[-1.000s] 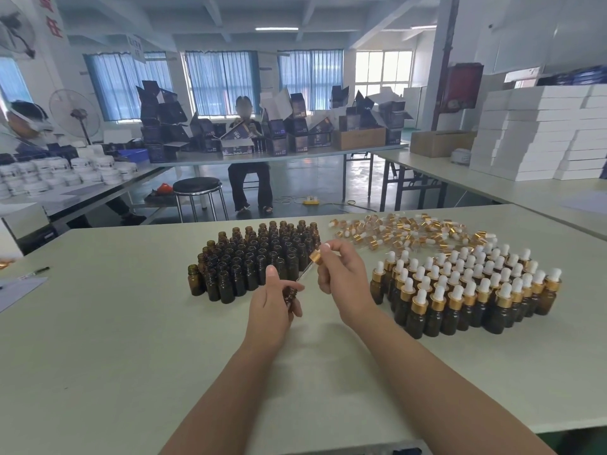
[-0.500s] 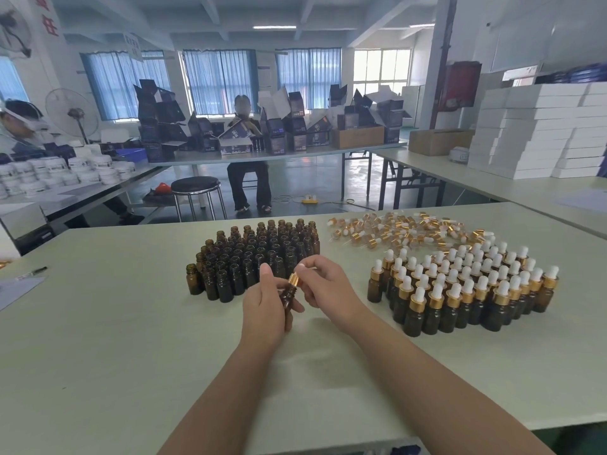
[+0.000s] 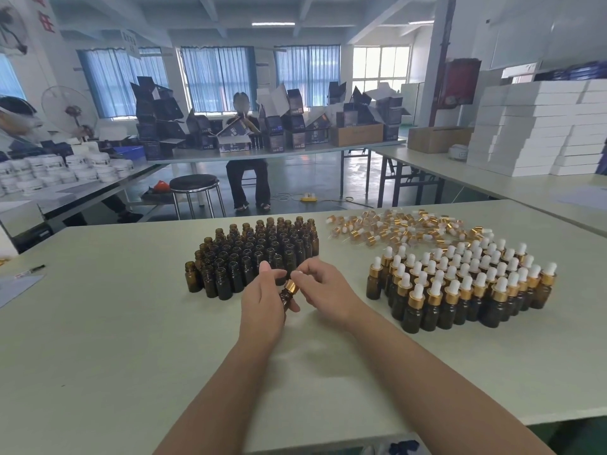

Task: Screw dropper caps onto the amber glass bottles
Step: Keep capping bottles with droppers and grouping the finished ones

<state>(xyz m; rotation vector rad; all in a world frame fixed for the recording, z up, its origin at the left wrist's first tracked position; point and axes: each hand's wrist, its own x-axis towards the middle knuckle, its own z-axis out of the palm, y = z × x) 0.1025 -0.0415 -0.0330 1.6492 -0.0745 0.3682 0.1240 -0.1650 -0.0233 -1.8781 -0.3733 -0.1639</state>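
1. A bottle is gripped in the left hand just above the bench, near the middle of it. The thumb is curled across the glass and the forefinger is raised straight above it.
2. The bottle is held tilted, with its neck leaning toward the right hand.
3. A cap with a gold collar is seated on the bottle's neck. Whether it is screwed fully down cannot be told.
4. The top of the cap is pinched by the curled fingers of the right hand, and its bulb is hidden by them.
5. Open bottles are packed upright in a cluster just behind the left hand, toward the far edge of the bench.
6. Capped bottles are stood upright in a tight block toward the right edge, apart from both hands.
7. Loose caps are scattered along the far edge, behind the capped bottles and to the right of the open bottles.
8. A pen and a paper are seen near the left edge.
9. Beyond the far edge, a stool is seen, and a person is seated at another table. White boxes are stacked on a table at the right.
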